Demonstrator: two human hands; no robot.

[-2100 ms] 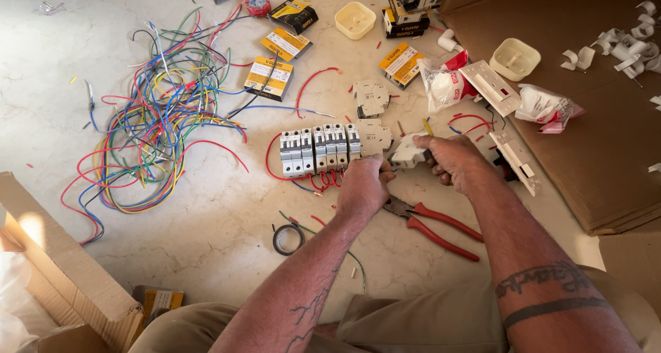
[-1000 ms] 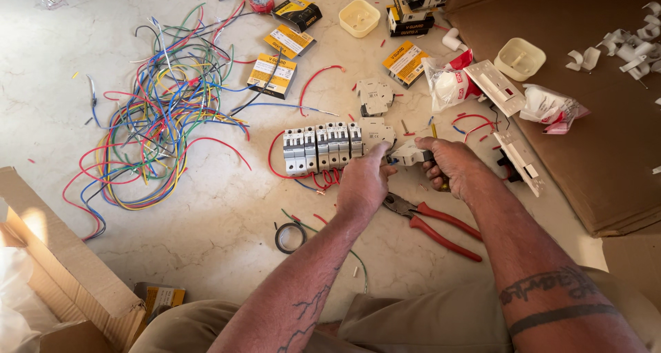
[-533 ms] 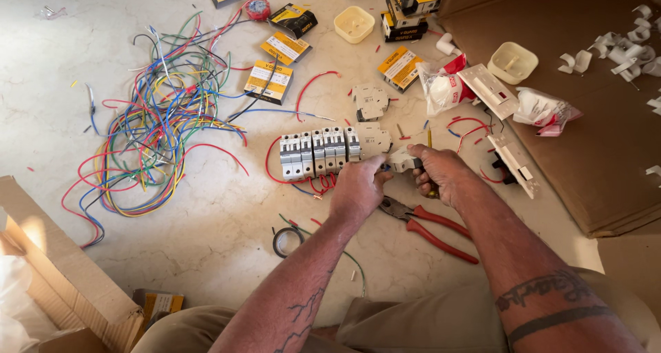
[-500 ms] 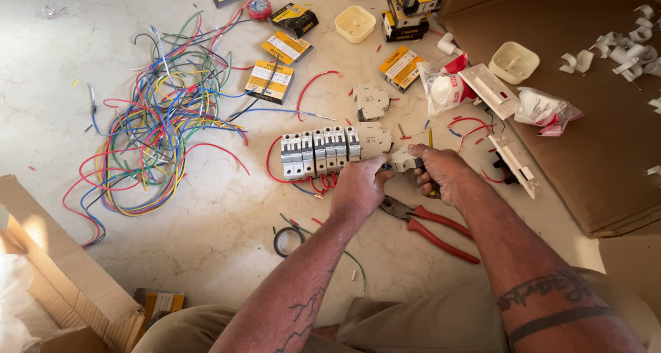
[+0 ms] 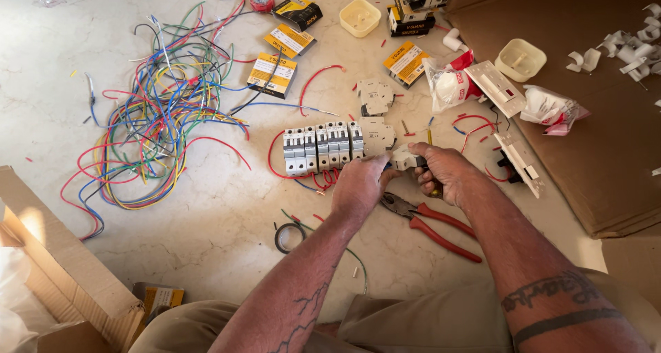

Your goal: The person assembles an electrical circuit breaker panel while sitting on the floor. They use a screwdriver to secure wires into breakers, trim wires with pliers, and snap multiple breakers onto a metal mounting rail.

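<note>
Step in hand: I judge this as fitting one more white breaker module (image 5: 405,159) onto the end of the breaker row (image 5: 323,148) lying on the floor (image 5: 206,222)
Left hand (image 5: 359,184): my grip rests closed over the right end of the row, fingertips pressing the last unit there and steadying it
Right hand (image 5: 446,175): my grip is closed on the loose breaker module, held just beside the row's end; a slim yellow-tipped tool seems to sit in the same hand, though I cannot tell for sure
Where the work sits: the row lies mid-floor with red wires (image 5: 323,181) looping under it
Nearby: red-handled pliers (image 5: 432,222) just below my hands, a roll of black tape (image 5: 289,236) to the left, a tangle of coloured wires (image 5: 158,126) well apart on the left
Next move, as I see it: it calls for lining the module square with the row before pressing it in, keeping the left hand firm so the row does not slide
</note>
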